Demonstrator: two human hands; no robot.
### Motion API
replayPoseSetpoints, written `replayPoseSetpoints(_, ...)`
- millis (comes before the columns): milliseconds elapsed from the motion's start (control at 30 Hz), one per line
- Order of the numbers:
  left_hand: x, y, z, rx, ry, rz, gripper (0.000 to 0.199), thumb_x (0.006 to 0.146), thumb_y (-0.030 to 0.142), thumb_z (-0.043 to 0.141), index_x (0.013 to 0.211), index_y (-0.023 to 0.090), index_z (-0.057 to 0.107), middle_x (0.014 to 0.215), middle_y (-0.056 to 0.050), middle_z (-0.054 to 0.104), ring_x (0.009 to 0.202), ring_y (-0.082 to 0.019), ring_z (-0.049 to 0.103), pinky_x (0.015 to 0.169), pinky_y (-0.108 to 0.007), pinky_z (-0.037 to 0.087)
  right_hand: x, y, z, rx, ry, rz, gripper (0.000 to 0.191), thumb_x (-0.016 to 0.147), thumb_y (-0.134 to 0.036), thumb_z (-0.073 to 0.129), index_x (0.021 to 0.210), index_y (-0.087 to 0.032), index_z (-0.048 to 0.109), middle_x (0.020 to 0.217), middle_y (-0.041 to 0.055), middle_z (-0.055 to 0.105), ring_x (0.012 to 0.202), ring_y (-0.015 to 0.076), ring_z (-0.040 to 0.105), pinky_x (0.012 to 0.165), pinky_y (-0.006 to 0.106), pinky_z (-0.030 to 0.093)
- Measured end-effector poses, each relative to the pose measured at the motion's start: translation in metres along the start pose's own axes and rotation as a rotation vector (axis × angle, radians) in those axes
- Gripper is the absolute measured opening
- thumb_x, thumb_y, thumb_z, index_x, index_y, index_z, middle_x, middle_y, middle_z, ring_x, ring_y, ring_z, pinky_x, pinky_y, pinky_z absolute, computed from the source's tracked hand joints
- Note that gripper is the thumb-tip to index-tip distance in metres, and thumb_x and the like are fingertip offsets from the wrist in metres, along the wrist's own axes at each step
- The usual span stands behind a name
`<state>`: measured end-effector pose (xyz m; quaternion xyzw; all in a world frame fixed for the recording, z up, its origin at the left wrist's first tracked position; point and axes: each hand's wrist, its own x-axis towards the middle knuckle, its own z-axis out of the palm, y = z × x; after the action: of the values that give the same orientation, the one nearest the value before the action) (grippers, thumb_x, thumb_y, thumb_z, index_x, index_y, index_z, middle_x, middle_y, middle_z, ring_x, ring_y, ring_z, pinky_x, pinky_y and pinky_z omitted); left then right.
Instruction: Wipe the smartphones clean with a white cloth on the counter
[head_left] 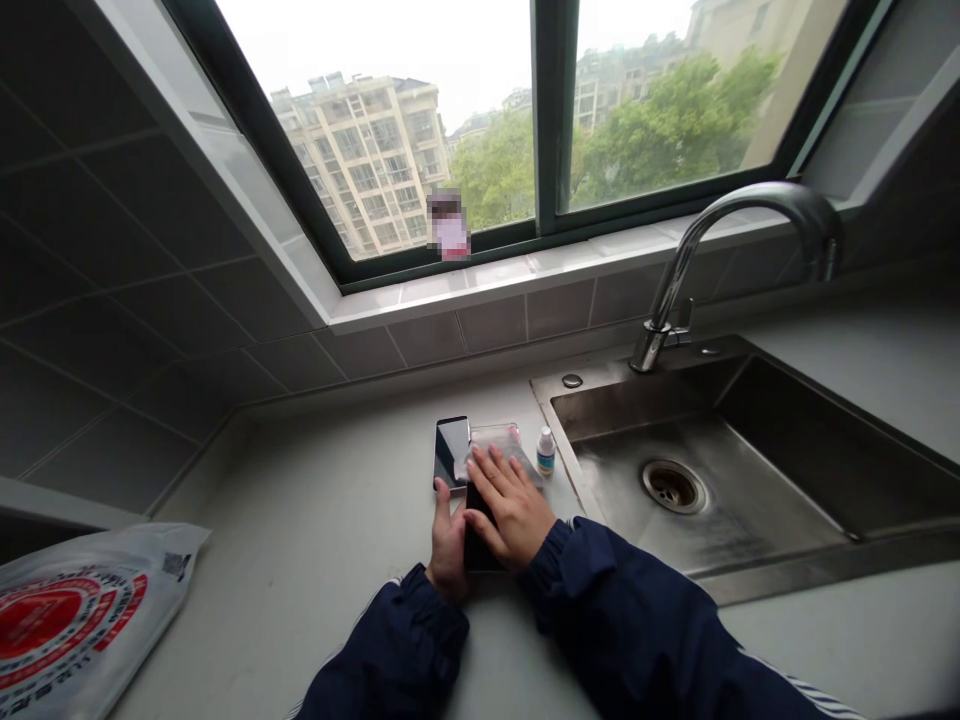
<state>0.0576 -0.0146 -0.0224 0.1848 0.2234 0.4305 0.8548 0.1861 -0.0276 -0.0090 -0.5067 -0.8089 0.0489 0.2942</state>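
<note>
My left hand [448,545] is at the left edge of a black, flat, phone-like slab [478,553]. Its thumb points up along that edge, and its other fingers are mostly hidden. Across the slab lies my right hand [517,512], fingers stretched out and slightly apart. Under and beyond its fingertips is a thin, whitish, cloth-like sheet [491,442]. A phone [451,450] with a glossy dark screen lies on the counter, just past my left thumb. To the right of the sheet stands a small white-capped bottle [545,453] with a blue label.
On the right, a steel sink [757,500] is set into the pale counter [315,520], with a curved chrome faucet [667,285] behind it. A printed plastic bag [82,620] lies at the lower left. A window [495,130] rises behind the counter.
</note>
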Motion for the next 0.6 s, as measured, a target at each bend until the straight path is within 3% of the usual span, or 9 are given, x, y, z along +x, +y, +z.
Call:
replayPoseSetpoints(100,0.0,-0.002,-0.002,-0.017,-0.014,0.016,0.067,0.09,0.065,0.037,0.142,0.023,0.045,0.142,-0.01,0.052,0.14,-0.028,0.035,0.116,-0.044,0.027,0.0,0.0,0.001,-0.01,0.015,0.007,0.065,0.091,-0.032,0.051,0.148,-0.008,0.033,0.157,0.0127,0.021,0.146,0.0332,0.016,0.114,0.054,0.027)
replayPoseSetpoints(333,0.001,-0.002,-0.007,-0.079,-0.001,-0.031,0.073,0.089,0.066,0.037,0.143,0.017,0.044,0.14,-0.013,0.053,0.14,-0.028,0.035,0.118,-0.044,0.023,-0.002,-0.006,0.002,-0.006,-0.081,-0.158,0.054,0.093,-0.033,0.048,0.141,-0.008,0.045,0.153,0.0118,0.031,0.144,0.0328,0.025,0.112,0.055,0.031)
replayPoseSetpoints(600,0.002,-0.003,0.001,-0.076,-0.093,0.008,0.064,0.095,0.057,0.032,0.144,0.018,0.042,0.146,-0.01,0.048,0.143,-0.026,0.03,0.121,-0.039,0.011,0.001,0.006,0.002,-0.065,0.028,0.018,0.058,0.096,-0.031,0.043,0.148,-0.008,0.033,0.157,0.0115,0.02,0.146,0.0325,0.018,0.112,0.055,0.031)
